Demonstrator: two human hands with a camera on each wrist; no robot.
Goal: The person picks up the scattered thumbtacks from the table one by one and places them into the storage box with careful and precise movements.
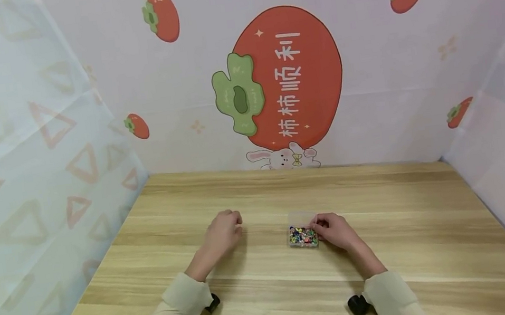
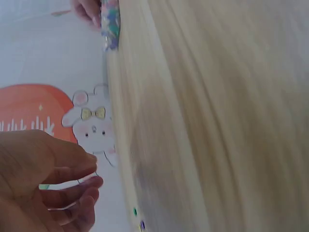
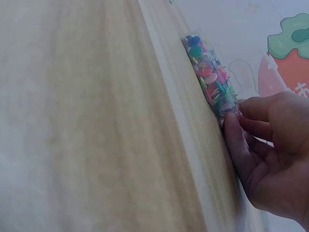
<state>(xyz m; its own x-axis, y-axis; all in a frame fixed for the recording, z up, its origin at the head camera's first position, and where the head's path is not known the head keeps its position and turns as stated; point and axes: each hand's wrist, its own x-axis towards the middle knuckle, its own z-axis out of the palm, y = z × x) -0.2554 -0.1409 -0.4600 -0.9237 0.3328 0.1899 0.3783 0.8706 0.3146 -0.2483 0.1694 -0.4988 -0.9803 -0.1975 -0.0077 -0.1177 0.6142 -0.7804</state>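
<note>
A small clear plastic box [image 1: 304, 246] full of colourful thumbtacks [image 3: 208, 76] sits on the wooden table, its transparent lid raised at the back. My right hand [image 1: 336, 230] is at the box's right end. Its thumb and fingers [image 3: 232, 137] pinch that end in the right wrist view. To the left of the box, my left hand [image 1: 223, 231] hovers above the table, apart from the box. Its fingers [image 2: 72, 193] are loosely bent, and nothing shows between them. Below that hand, a green tack [image 2: 135, 211] and a blue tack [image 2: 142, 225] lie on the table.
The wooden table [image 1: 272, 304] meets a pale back wall [image 1: 380, 108] printed with persimmons and a rabbit. Pale side sheets [image 1: 20, 172] rise at the left and right. A black wrist camera [image 1: 358, 305] sits at the right cuff.
</note>
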